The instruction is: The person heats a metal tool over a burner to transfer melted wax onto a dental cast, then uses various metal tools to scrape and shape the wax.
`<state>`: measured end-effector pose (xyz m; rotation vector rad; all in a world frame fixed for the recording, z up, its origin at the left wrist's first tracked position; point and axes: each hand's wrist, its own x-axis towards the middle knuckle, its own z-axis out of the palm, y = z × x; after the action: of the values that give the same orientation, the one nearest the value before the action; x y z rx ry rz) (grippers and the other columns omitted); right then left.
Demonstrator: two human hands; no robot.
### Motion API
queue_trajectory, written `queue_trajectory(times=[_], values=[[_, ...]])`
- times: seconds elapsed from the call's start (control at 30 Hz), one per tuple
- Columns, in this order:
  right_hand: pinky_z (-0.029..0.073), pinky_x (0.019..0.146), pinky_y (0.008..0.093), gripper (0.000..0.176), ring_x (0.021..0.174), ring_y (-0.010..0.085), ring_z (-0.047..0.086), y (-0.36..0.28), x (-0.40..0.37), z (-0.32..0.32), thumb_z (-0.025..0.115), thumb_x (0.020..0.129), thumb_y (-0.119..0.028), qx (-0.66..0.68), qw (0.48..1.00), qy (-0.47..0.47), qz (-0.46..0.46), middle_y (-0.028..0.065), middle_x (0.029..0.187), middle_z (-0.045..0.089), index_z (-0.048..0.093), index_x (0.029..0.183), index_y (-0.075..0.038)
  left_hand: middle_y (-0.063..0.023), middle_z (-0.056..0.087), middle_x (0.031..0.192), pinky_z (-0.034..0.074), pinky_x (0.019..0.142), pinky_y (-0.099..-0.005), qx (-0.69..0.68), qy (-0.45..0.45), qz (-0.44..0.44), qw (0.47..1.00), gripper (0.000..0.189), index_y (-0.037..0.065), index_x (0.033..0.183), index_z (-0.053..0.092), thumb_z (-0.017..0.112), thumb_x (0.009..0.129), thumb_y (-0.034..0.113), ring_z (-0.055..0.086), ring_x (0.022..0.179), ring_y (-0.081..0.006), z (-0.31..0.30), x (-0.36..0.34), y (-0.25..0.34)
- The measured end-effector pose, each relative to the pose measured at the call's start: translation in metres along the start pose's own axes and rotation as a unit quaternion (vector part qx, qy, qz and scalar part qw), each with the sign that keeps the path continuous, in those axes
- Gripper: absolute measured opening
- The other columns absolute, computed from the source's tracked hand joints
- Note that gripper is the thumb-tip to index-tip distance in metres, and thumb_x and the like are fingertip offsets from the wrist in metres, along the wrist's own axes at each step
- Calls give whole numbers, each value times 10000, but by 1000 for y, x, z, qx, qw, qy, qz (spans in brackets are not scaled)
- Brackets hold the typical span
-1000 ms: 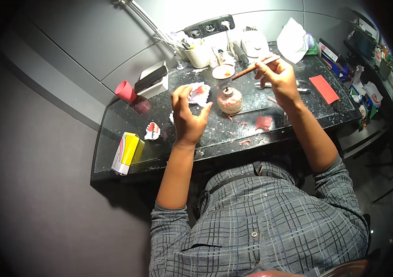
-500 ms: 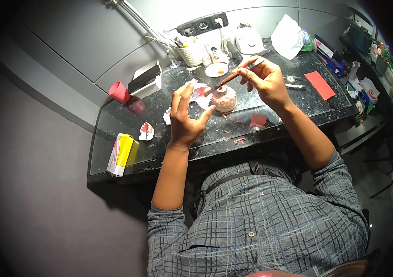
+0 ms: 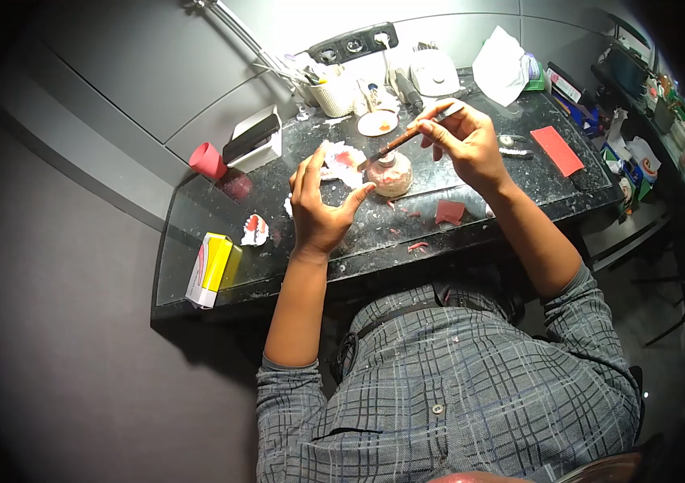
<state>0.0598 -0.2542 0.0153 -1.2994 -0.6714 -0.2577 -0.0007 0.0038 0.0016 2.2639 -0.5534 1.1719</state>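
My left hand point(image 3: 320, 203) is curled, thumb and fingers gripping a white plaster dental cast point(image 3: 348, 156) with red wax on it. Part of the cast is hidden behind the fingers. Between the fingers of my right hand point(image 3: 465, 145) is a wax knife point(image 3: 395, 144) with a brown handle, its dark tip at the cast's right edge. Just below the tool stands a round glass spirit burner point(image 3: 391, 179). A second dental cast with red wax point(image 3: 254, 230) lies on the bench left of my left hand.
A yellow and white box point(image 3: 212, 270) and a pink cup point(image 3: 208, 161) stand at the left. Red wax pieces point(image 3: 449, 212) and scraps lie near the front edge; a red wax sheet point(image 3: 556, 150) is at right. Behind are a small dish point(image 3: 378, 122) and a tool holder point(image 3: 333, 98).
My left hand has shifted slightly left and tilted the cast, so more of its red inner surface shows. My right hand and the wax knife have barely moved.
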Motion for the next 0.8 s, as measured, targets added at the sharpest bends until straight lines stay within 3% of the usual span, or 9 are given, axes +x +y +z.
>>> queue_trajectory(times=[0.8], values=[[491,647,179,132,806,16,627,-4,-6,10,719,973,-86,-17,999,-36,-21,8,947,733,690,1085,-24,-129,672,1217,437,999,-399,36,-6,54,998,829,42,1352,591,953,654,305,635,1123,-284,3,-2,-4]])
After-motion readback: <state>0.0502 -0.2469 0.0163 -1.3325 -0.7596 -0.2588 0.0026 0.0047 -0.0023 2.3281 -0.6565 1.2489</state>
